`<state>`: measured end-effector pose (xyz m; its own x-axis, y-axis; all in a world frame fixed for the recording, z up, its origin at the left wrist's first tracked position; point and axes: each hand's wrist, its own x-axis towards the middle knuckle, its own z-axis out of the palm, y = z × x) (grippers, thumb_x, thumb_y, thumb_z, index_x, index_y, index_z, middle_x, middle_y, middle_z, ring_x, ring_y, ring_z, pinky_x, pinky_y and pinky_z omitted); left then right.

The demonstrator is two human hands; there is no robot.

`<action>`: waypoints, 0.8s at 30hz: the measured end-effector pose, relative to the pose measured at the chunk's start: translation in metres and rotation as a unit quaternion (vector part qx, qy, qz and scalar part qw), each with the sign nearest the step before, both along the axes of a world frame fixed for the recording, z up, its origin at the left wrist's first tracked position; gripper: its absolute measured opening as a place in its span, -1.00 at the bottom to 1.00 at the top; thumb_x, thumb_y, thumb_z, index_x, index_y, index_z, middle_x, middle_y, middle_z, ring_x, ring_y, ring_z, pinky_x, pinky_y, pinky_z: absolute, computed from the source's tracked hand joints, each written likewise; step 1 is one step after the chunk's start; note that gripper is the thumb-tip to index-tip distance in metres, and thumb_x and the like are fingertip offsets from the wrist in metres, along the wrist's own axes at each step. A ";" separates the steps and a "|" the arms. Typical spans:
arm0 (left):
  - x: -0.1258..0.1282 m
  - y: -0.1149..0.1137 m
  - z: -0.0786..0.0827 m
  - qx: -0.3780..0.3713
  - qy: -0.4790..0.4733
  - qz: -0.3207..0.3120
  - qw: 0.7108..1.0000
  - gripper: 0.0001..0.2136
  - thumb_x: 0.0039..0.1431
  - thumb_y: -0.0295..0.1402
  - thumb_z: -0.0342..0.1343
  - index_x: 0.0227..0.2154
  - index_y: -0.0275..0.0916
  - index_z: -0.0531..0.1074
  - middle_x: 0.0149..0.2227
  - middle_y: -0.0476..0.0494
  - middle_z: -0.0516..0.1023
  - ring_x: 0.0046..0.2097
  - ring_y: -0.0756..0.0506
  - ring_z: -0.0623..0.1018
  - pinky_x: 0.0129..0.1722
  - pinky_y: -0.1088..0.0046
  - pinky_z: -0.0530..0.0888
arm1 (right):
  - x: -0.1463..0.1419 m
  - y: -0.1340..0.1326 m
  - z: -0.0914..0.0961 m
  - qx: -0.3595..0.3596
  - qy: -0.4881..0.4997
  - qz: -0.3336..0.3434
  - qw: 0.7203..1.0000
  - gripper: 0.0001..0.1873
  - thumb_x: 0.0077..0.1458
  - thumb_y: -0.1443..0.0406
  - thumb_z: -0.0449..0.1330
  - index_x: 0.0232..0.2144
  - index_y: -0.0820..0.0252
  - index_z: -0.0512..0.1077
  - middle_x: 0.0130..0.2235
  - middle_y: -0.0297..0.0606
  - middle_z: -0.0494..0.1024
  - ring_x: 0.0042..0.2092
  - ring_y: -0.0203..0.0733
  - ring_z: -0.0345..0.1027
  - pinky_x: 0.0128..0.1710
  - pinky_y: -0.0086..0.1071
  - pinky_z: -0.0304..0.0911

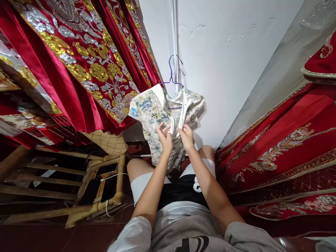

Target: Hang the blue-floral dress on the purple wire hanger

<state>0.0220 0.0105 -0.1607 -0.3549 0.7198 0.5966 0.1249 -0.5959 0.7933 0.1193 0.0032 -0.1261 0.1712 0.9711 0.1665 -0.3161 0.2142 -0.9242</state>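
A short-sleeved floral shirt (151,115) with a white collar hangs in front of me on a purple hanger (171,71). Its front is parted at the neck, showing white inner edges. My left hand (166,138) has its fingers curled at the white edge on the left side of the opening, apparently gripping it. Between thumb and fingers, my right hand (186,137) pinches the opposite white edge. Both hands are close together at chest level of the shirt, whose lower part hangs between my knees.
Red embroidered garments (98,71) hang at the left, and more red beaded fabric (278,147) is at the right. A bamboo chair (119,178) stands by my left leg, with dark phone-like devices (90,190) and a white cable (115,175). A white wall (223,66) rises behind the shirt.
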 end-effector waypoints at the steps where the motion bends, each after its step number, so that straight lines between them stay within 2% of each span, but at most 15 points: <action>1: 0.003 -0.004 -0.016 -0.032 0.004 -0.007 0.999 -0.48 0.15 -0.46 0.08 0.20 -0.19 0.22 0.24 -0.37 0.36 0.16 -0.19 0.53 0.26 0.17 0.43 | 0.000 -0.004 -0.001 -0.007 0.010 0.004 1.000 -0.68 -0.10 0.14 0.34 -0.37 0.11 0.30 -0.46 -0.41 0.44 -0.47 -0.33 0.21 -0.55 -0.48 0.14; 3: 0.009 -0.012 -0.040 -0.082 0.055 -0.004 0.995 -0.36 -0.02 -0.52 0.16 0.19 -0.21 0.25 0.20 -0.35 0.38 0.30 -0.27 0.39 0.37 0.08 0.27 | -0.001 -0.013 -0.002 -0.025 0.028 0.007 0.999 -0.66 -0.14 0.13 0.37 -0.38 0.12 0.33 -0.47 -0.41 0.44 -0.47 -0.34 0.21 -0.54 -0.49 0.15; 5: 0.014 -0.017 -0.050 -0.100 0.103 0.029 0.989 -0.30 -0.09 -0.54 0.21 0.21 -0.22 0.28 0.21 -0.35 0.37 0.34 -0.31 0.32 0.40 0.04 0.21 | 0.000 -0.022 -0.002 -0.041 0.035 0.014 0.998 -0.65 -0.15 0.13 0.38 -0.37 0.14 0.37 -0.45 -0.40 0.46 -0.46 -0.35 0.22 -0.54 -0.49 0.15; 6: 0.014 -0.019 -0.051 -0.101 0.110 0.048 0.988 -0.34 -0.07 -0.53 0.21 0.18 -0.23 0.32 0.18 -0.35 0.39 0.30 -0.31 0.35 0.37 0.05 0.25 | 0.000 -0.026 -0.001 -0.045 0.034 0.020 0.998 -0.65 -0.15 0.13 0.38 -0.36 0.15 0.38 -0.44 -0.38 0.47 -0.45 -0.34 0.23 -0.54 -0.49 0.14; 8: 0.012 -0.020 -0.046 -0.103 0.099 0.064 0.988 -0.57 0.05 -0.49 0.16 0.04 -0.25 0.42 0.03 -0.29 0.49 0.13 -0.25 0.49 0.22 0.13 0.40 | 0.004 -0.030 -0.002 -0.035 0.032 0.032 0.998 -0.64 -0.15 0.12 0.38 -0.34 0.15 0.40 -0.39 -0.32 0.50 -0.41 -0.30 0.28 -0.51 -0.47 0.17; 11: 0.005 -0.022 -0.039 -0.112 0.097 0.035 0.988 -0.85 0.22 -0.41 0.08 -0.20 -0.23 0.51 -0.23 -0.16 0.58 -0.16 -0.15 0.57 -0.09 0.31 0.51 | 0.011 -0.030 -0.011 0.014 0.030 0.020 0.999 -0.58 -0.18 0.17 0.40 -0.25 0.15 0.40 -0.28 -0.25 0.54 -0.27 -0.21 0.39 -0.35 -0.40 0.32; 14: 0.000 -0.030 -0.041 -0.123 0.110 0.009 0.986 -0.85 0.24 -0.29 0.15 -0.28 -0.24 0.56 -0.33 -0.11 0.61 -0.29 -0.10 0.55 -0.23 0.41 0.49 | 0.018 -0.025 -0.033 0.023 -0.036 -0.015 0.999 -0.52 -0.25 0.27 0.36 -0.19 0.13 0.39 -0.18 -0.21 0.52 -0.19 -0.19 0.40 -0.19 -0.34 0.37; 17: -0.001 -0.038 -0.045 -0.115 0.146 -0.019 0.982 -0.80 0.25 -0.23 0.20 -0.28 -0.26 0.60 -0.35 -0.14 0.63 -0.32 -0.10 0.57 -0.25 0.41 0.50 | 0.022 -0.021 -0.060 -0.014 -0.135 -0.005 0.991 -0.64 -0.28 0.28 0.28 -0.31 0.12 0.36 -0.25 -0.26 0.48 -0.29 -0.24 0.35 -0.25 -0.34 0.35; 19: -0.001 -0.041 -0.045 -0.091 0.193 -0.044 0.976 -0.80 0.29 -0.25 0.17 -0.27 -0.26 0.62 -0.34 -0.17 0.64 -0.31 -0.11 0.59 -0.24 0.39 0.52 | 0.023 -0.021 -0.074 -0.020 -0.164 0.007 0.986 -0.69 -0.24 0.25 0.27 -0.36 0.11 0.32 -0.32 -0.31 0.44 -0.34 -0.26 0.33 -0.30 -0.35 0.34; 22: -0.004 -0.042 -0.041 -0.050 0.240 -0.087 0.966 -0.78 0.34 -0.32 0.09 -0.21 -0.23 0.64 -0.26 -0.23 0.67 -0.23 -0.14 0.62 -0.18 0.34 0.55 | 0.027 -0.023 -0.082 -0.016 -0.173 0.015 0.985 -0.72 -0.18 0.18 0.26 -0.41 0.09 0.27 -0.41 -0.37 0.40 -0.39 -0.25 0.35 -0.34 -0.36 0.33; 24: -0.005 -0.043 -0.038 -0.037 0.248 -0.092 0.964 -0.78 0.35 -0.36 0.06 -0.18 -0.21 0.64 -0.21 -0.24 0.67 -0.18 -0.15 0.64 -0.14 0.32 0.56 | 0.029 -0.024 -0.082 -0.019 -0.168 0.021 0.985 -0.75 -0.16 0.15 0.25 -0.47 0.08 0.26 -0.49 -0.38 0.37 -0.43 -0.24 0.34 -0.38 -0.36 0.30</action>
<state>0.0168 -0.0322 -0.1990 0.0988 0.7900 0.6051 0.3961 -0.5891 0.7044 0.1479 -0.0206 -0.2086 0.0728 0.9826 0.1711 0.0016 0.1714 -0.9852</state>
